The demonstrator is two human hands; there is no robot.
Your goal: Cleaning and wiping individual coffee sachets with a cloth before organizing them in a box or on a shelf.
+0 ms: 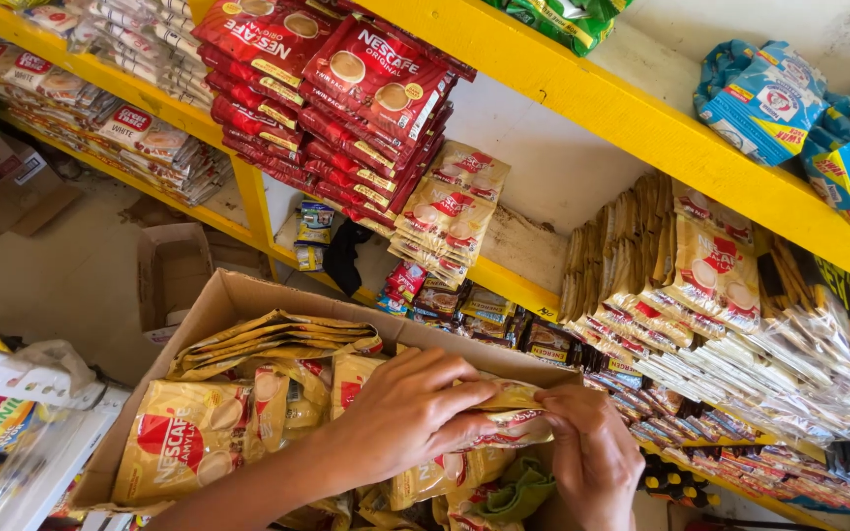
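Both my hands are over an open cardboard box [238,295] filled with golden-tan coffee sachet strips [189,442]. My left hand [410,413] lies on top of a folded strip of tan sachets [514,418] and grips it. My right hand [592,457] pinches the same strip at its right end, by the box's far corner. More tan strips lie stacked at the box's back left [268,339]. A green packet [518,492] shows under my hands.
Yellow shelves [582,93] hold stacks of red sachet packs [346,88], tan sachet strips [710,265] and blue bags [769,98]. An open small carton [174,270] sits on the concrete floor at left. White plastic-wrapped goods [12,393] stand at lower left.
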